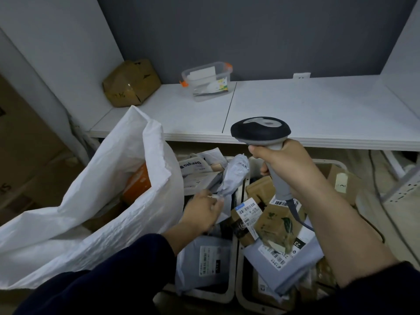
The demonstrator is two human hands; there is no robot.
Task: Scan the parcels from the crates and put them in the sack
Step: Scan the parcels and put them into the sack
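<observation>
White desk (295,110) was seen at back. Open white sack (102,212) was stood at left, just beside two crates (233,269) filled w/ parcels (279,223). A grey parcel (234,176) was pinched by left hand (202,212) over left crate, nr sack's mouth. The scanner (261,133) was gripped by right hand (286,164) above right crate.

The white wall of the sack (109,212) is hiding most of the orange box (139,184) inside. The left hand (202,211) is showing blurred and covering the lower end of the grey mailer (235,176). The right hand (287,165) is wrapping over the handle of the scanner (261,130). Print on the parcel labels (248,210) is showing too small to read.
</observation>
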